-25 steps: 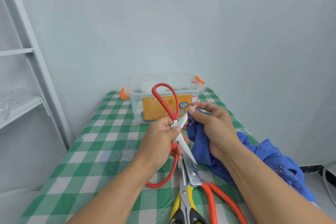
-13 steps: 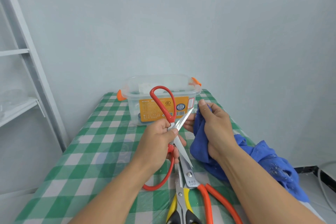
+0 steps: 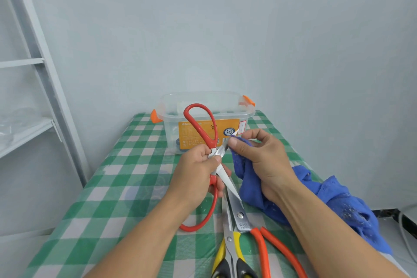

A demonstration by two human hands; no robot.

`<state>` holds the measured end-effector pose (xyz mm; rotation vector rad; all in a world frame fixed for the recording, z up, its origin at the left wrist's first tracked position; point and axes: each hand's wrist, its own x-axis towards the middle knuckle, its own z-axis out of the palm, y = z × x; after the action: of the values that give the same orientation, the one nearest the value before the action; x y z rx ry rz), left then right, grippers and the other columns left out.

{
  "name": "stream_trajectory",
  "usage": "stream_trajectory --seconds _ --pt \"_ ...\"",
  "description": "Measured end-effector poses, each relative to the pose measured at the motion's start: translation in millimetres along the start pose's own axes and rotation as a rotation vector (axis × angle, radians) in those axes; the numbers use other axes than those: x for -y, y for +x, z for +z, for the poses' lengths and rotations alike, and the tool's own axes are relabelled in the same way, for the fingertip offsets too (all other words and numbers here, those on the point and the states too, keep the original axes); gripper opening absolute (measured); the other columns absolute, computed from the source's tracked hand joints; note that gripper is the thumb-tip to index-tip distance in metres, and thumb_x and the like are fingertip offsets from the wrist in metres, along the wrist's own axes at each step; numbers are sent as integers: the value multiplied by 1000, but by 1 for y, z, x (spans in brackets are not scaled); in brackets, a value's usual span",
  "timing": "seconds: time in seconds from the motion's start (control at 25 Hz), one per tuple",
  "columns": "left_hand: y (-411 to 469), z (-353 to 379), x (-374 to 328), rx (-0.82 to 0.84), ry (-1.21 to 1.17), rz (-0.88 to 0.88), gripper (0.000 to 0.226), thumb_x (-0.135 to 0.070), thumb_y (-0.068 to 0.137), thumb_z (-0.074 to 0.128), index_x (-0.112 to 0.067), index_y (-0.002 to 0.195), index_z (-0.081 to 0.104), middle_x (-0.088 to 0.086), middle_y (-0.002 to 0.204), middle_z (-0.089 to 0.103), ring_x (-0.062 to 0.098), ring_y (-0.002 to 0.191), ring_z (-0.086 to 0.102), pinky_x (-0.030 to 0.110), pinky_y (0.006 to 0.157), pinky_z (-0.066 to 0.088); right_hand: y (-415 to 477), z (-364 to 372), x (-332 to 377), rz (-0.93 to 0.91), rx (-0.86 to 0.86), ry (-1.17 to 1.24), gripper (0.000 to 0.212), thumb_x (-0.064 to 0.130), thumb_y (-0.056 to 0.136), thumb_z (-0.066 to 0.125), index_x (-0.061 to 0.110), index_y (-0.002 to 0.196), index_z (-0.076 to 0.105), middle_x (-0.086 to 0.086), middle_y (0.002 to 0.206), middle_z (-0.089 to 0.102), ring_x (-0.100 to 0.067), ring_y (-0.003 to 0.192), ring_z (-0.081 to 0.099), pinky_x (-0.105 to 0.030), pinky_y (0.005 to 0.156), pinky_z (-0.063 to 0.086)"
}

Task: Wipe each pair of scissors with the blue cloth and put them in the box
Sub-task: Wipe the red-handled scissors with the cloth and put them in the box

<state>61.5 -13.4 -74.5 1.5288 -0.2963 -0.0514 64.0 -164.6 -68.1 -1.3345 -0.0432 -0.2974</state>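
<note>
- Scissors number three: open red-handled steel scissors (image 3: 211, 140) held above the green-checked table (image 3: 112, 187); orange-handled scissors (image 3: 242, 216) and yellow-and-black-handled scissors (image 3: 229, 239) lying side by side on it.
- One clear plastic box (image 3: 203, 101) stands behind them.
- Left hand (image 3: 196, 171) curls round the red pair's pivot; right hand (image 3: 264, 158) pinches the one crumpled blue cloth (image 3: 338, 201) against its upper blade.

Mid-frame, the red scissors (image 3: 213, 143) are showing glossy red loops and bright, smooth metal blades. Behind them, the box (image 3: 225, 106) is looking like clear, smooth plastic with a glossy orange label. At the right, the cloth (image 3: 338, 203) is lying matt and nubbly. The tablecloth (image 3: 112, 198) is giving off a faint sheen. At the bottom, the orange scissors (image 3: 242, 218) and yellow scissors (image 3: 228, 240) are gleaming with polished steel.
</note>
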Motion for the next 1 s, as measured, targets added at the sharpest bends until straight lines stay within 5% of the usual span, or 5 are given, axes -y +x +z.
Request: stream_trajectory --seconds 0.12,0.32,0.64,0.84,1.0 --pt "-1 1 1 30 5 -14 11 -2 103 46 7 100 51 4 53 61 26 44 52 32 46 47 0 2 -4 16 65 -51 28 10 72 85 7 87 61 -13 74 68 -21 58 63 -32 58 52" --pt "-1 -3 -1 65 32 -11 16 -4 103 47 9 104 55 35 76 60 26 43 52 31 44 48 6 1 -1 -7 17 -7 27 16 76 82 -1 92 68 -18 74 69 -28 65 67 -48 74 62" --pt "-1 0 3 87 48 -37 18 -4 103 47 10 110 56 23 72 67 26 42 53 32 44 48 5 -2 3 56 25 55 45 29 100 59 -16 98 60 -31 81 71 -34 63 71 -40 62 62" --pt "-1 -5 2 75 59 -38 14 -4 104 46 5 101 56 19 72 71 22 42 54 32 44 51 9 -9 3 25 -143 93 35 32 102 56 2 84 63 -11 70 69 -23 63 67 -42 71 62" --pt "0 -7 0 61 62 -37 14 -4 103 46 5 99 56 18 73 72 22 44 54 33 45 51 7 -12 7 9 -207 87 41 37 96 65 1 78 57 -6 59 44 -16 53 45 -24 51 46"
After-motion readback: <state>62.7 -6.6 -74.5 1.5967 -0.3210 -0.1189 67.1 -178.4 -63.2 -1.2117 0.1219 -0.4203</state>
